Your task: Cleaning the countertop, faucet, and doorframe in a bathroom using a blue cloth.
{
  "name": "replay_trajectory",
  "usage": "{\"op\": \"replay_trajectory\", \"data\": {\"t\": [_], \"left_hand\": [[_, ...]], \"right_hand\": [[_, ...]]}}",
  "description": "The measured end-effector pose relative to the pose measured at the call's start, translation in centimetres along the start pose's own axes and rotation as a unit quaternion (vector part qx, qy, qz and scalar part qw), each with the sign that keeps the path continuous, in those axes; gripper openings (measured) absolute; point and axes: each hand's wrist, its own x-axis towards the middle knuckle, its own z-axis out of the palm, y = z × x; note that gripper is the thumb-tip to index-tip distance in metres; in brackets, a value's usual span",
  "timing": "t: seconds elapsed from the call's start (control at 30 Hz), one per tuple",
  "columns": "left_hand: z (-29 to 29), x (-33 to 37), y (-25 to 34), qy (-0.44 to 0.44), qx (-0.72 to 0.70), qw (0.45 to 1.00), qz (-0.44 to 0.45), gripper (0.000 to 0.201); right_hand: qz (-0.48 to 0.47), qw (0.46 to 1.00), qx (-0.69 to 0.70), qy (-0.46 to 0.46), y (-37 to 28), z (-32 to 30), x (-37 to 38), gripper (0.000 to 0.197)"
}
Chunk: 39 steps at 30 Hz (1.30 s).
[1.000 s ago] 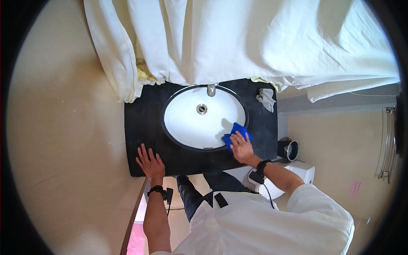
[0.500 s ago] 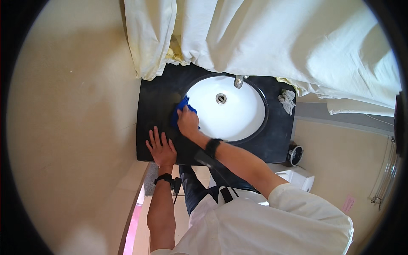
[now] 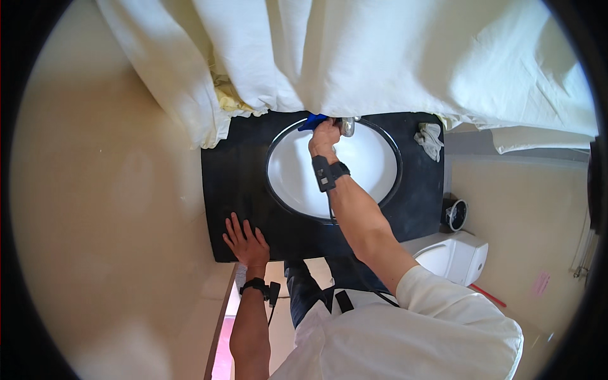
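Observation:
My right hand (image 3: 324, 137) grips a blue cloth (image 3: 313, 121) at the far rim of the white oval sink (image 3: 297, 180), just left of the metal faucet (image 3: 348, 127). Its forearm reaches across the basin and hides the drain. Part of the cloth is covered by my fingers and the curtain's lower edge. Flat on the black countertop (image 3: 237, 183), near its front left corner, rests my left hand (image 3: 249, 246) with the fingers spread and nothing held. Each wrist carries a black strap with a small device.
A crumpled grey-white cloth (image 3: 429, 140) lies at the counter's right end. White curtains (image 3: 380, 57) hang over the back edge. A tan wall (image 3: 114, 190) borders the left side. To the lower right are a black bin (image 3: 455, 214), a white toilet (image 3: 453, 259) and a red stick (image 3: 488, 296).
My right hand has carried the blue cloth from the sink's left side to its far rim beside the faucet. My left hand stays flat on the counter. The view has shifted slightly.

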Motion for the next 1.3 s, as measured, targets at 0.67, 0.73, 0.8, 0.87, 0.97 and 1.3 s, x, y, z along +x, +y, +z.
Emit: {"op": "replay_trajectory", "data": {"t": [0.67, 0.73, 0.8, 0.87, 0.97, 1.3], "left_hand": [[-5.5, 10.4, 15.5, 0.076, -0.266, 0.918, 0.284, 0.020], [-7.5, 15.3, 21.3, 0.017, -0.265, 0.894, 0.362, 0.020], [-8.0, 20.3, 24.7, 0.015, -0.213, 0.891, 0.400, 0.023], [-8.9, 24.9, 25.4, -0.054, -0.137, 0.912, 0.383, 0.029], [-10.5, 28.5, 26.3, -0.047, -0.074, 0.923, 0.374, 0.036], [-11.5, 31.7, 25.1, -0.136, -0.106, 0.923, 0.345, 0.033]], "right_hand": [[0.299, 0.860, 0.320, -0.262, 1.4, -25.7, 7.2, 0.017], [0.308, 0.850, 0.291, -0.314, 1.7, -27.7, 5.9, 0.017], [0.315, 0.840, 0.290, -0.334, 2.0, -28.9, 5.2, 0.016], [0.349, 0.824, 0.243, -0.374, 0.8, -30.3, 4.4, 0.015], [0.343, 0.819, 0.242, -0.390, 0.6, -30.8, 4.6, 0.015], [-0.245, 0.892, 0.068, -0.373, -12.8, -22.4, 5.3, 0.027]]}}
